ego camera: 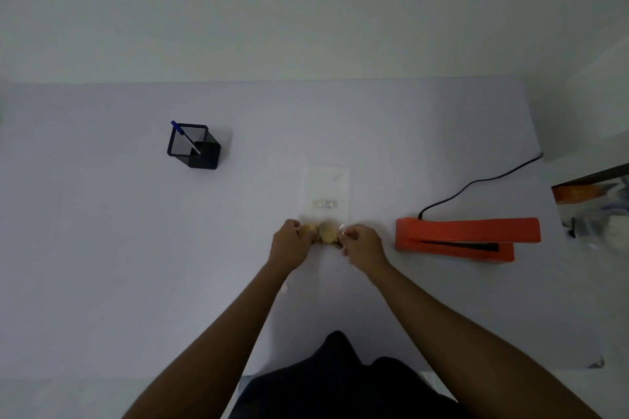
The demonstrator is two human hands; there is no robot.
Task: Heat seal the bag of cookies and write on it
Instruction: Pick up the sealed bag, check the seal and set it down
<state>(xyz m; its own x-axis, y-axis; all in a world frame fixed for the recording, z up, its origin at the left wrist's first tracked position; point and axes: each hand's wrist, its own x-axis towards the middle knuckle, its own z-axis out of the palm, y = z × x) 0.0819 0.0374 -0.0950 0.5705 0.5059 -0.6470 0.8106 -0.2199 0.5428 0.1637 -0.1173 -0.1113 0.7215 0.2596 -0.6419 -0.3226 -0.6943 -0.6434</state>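
Observation:
A clear plastic bag [325, 190] lies flat on the white table, its far end pointing away from me. Pale round cookies [327, 231] sit in its near end. My left hand [289, 243] pinches the bag's near left side and my right hand [362, 243] pinches the near right side, both beside the cookies. An orange heat sealer [468, 236] stands to the right of my right hand, its jaw slightly raised. A blue pen [185, 138] leans in a black mesh cup [194, 146] at the far left.
A black cord [476, 182] runs from the sealer to the table's right edge. Beyond that edge sits clutter with an orange item [578, 194]. The table [102, 248] ends at a pale wall behind.

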